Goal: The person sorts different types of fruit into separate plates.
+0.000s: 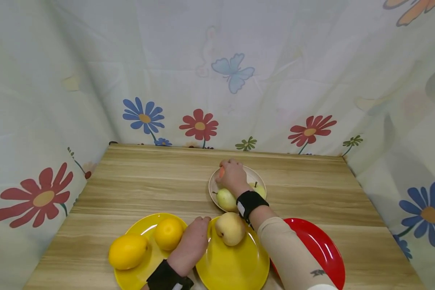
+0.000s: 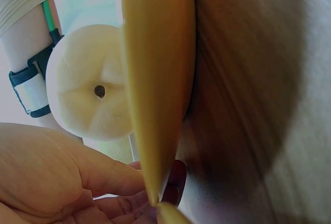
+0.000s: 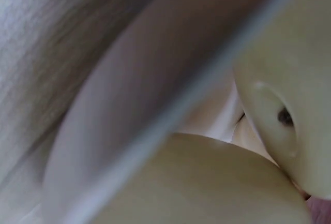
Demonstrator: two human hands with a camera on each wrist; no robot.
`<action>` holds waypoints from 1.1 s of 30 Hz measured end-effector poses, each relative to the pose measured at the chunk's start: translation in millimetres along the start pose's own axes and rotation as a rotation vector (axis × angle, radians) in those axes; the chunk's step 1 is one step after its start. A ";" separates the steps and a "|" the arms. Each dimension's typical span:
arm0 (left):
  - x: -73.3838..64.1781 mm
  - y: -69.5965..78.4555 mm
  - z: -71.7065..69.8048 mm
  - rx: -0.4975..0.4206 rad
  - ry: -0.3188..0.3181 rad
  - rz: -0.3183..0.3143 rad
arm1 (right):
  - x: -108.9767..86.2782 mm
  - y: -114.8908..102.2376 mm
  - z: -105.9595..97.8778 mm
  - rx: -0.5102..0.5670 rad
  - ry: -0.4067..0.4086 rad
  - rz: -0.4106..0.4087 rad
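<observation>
My left hand [image 1: 191, 245] pinches the left rim of the middle yellow plate [image 1: 232, 268]. In the left wrist view the thumb lies on one side of the yellow plate [image 2: 158, 79], with fingers on the other. A large pale-yellow pear [image 1: 230, 228] rests on that plate near its far edge. Farther back, my right hand [image 1: 233, 177] reaches over a small pale plate [image 1: 212, 187] and grips a round orange-red fruit [image 1: 222, 172], mostly hidden by the hand. Beside it on this plate are a green pear [image 1: 226, 200] and another pear [image 1: 258, 189]. Two pears, one at lower left [image 3: 207, 182], fill the right wrist view.
On the left, another yellow plate [image 1: 130, 278] bears a lemon [image 1: 128, 251] and an orange-yellow round fruit [image 1: 168, 234]. A red plate [image 1: 326, 249] lies at the right, partly behind the right forearm. Flowered curtain [image 1: 261, 112] surrounds the wooden table [image 1: 159, 173].
</observation>
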State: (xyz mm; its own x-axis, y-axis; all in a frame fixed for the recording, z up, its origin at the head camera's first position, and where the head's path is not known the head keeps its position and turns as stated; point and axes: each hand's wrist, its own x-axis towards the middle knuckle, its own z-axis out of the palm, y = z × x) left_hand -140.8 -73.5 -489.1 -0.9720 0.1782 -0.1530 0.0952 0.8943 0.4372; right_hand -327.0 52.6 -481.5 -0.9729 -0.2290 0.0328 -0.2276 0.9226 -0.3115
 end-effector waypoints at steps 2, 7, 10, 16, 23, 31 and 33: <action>0.3 -0.2 0.0 -0.014 -0.006 -0.004 | -0.4 -0.2 -0.9 0.001 -0.012 0.002; 0.2 -0.4 0.2 -0.039 -0.010 -0.014 | -0.7 0.1 -0.8 -0.004 -0.024 0.001; -0.1 -0.4 0.0 -0.041 -0.008 -0.013 | 0.0 0.6 0.4 -0.009 -0.024 0.002; -0.9 0.6 -1.4 -0.046 -0.005 -0.014 | 1.7 1.5 2.4 -0.027 -0.023 -0.001; -0.2 0.6 -0.8 -0.010 -0.013 -0.021 | 1.9 1.3 1.8 -0.029 -0.016 -0.005; 1.1 0.9 -0.2 -0.007 -0.019 -0.026 | 2.6 1.3 2.1 -0.022 -0.020 0.008; 1.4 0.7 0.4 -0.003 -0.016 -0.019 | 2.1 1.1 1.8 -0.025 -0.026 0.011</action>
State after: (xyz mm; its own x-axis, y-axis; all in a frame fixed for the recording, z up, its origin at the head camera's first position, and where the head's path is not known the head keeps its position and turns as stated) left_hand -142.0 -72.5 -489.3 -0.9702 0.1672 -0.1752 0.0758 0.8966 0.4362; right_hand -329.2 52.6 -483.4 -0.9739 -0.2268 0.0046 -0.2185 0.9325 -0.2874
